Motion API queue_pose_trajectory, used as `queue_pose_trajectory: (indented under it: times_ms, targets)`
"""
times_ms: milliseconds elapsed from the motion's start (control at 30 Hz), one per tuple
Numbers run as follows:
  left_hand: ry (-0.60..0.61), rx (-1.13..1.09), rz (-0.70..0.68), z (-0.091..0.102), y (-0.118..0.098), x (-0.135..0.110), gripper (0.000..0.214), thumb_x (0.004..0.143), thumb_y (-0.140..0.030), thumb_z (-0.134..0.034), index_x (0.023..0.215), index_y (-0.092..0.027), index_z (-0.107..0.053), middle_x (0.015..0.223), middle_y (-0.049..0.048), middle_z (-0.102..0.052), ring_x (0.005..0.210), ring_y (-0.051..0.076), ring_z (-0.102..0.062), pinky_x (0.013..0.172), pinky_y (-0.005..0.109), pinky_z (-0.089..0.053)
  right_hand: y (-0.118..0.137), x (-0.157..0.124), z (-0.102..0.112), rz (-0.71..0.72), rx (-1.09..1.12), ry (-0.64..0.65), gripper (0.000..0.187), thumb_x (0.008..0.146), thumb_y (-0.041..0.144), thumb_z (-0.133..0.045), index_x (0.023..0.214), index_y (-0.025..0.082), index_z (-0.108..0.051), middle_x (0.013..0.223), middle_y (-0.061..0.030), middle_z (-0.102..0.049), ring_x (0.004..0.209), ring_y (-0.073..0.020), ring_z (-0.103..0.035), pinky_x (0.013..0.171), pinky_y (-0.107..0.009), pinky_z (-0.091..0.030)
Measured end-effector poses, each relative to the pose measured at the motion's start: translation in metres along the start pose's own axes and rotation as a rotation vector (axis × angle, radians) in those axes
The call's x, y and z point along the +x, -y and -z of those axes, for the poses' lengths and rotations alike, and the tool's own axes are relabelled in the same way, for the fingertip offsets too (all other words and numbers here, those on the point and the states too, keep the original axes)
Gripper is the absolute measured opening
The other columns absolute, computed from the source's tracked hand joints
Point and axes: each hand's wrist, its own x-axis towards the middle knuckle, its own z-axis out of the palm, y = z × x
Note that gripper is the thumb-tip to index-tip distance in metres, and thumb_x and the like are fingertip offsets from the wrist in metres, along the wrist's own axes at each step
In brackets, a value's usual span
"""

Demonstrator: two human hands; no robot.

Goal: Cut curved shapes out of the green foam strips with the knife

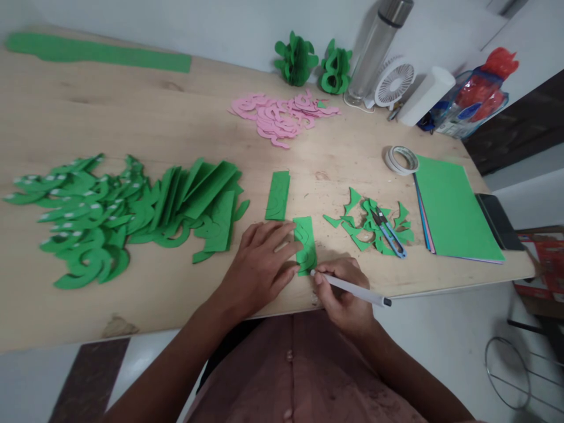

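Note:
My left hand [264, 264] lies with its fingers spread, the fingertips resting on the left edge of a small green paper strip [305, 249]. Curved lines are drawn on that strip. A white pen [352, 288] is gripped in my right hand [350, 299], its tip at the strip's lower right corner. Just above my left hand lies a second green strip [277, 195], also marked with curves. To the left are folded green papers [202, 194] and a heap of cut curved green pieces [88, 217], several with small white patches.
Blue thread snips [390, 233] lie on green scraps [356, 226] at right, beside a tape roll [402, 160], coloured sheets [456, 205] and a dark phone-like slab [497, 220]. Pink cutouts [282, 117], green paper figures [296, 59], a bottle [374, 53] and a fan [394, 82] stand farther back.

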Motion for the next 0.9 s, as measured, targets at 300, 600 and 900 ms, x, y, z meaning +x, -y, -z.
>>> queue_pose_trajectory:
  times_ms: [300, 600, 900]
  targets:
    - [-0.005, -0.005, -0.001, 0.0, 0.0007, -0.0008, 0.026, 0.094, -0.03, -0.05, 0.114, -0.021, -0.065, 0.139, 0.0139, -0.057, 0.13, 0.035, -0.047, 0.108, 0.058, -0.036, -0.0007, 0.0001, 0.0008, 0.0, 0.013, -0.01, 0.01, 0.091, 0.02, -0.057, 0.084, 0.023, -0.063, 0.072, 0.0004, -0.072, 0.065, -0.0175, -0.067, 0.07, -0.034, -0.048]
    - [-0.002, -0.005, 0.002, 0.0004, 0.0005, -0.0008, 0.025, 0.093, -0.029, -0.052, 0.113, -0.022, -0.065, 0.139, 0.0128, -0.057, 0.131, 0.034, -0.047, 0.109, 0.058, -0.036, -0.0024, -0.0005, 0.0013, -0.006, 0.013, -0.012, 0.009, 0.091, 0.02, -0.058, 0.084, 0.023, -0.062, 0.072, 0.0007, -0.071, 0.066, -0.0167, -0.067, 0.071, -0.033, -0.048]
    - [-0.004, 0.0, 0.002, -0.0016, 0.0016, -0.002, 0.025, 0.092, -0.029, -0.054, 0.114, -0.022, -0.064, 0.14, 0.013, -0.057, 0.131, 0.034, -0.046, 0.109, 0.058, -0.036, -0.0037, -0.0006, 0.0016, -0.045, 0.008, -0.009, 0.01, 0.091, 0.023, -0.058, 0.084, 0.023, -0.064, 0.074, -0.0013, -0.073, 0.067, -0.0185, -0.068, 0.072, -0.035, -0.049]
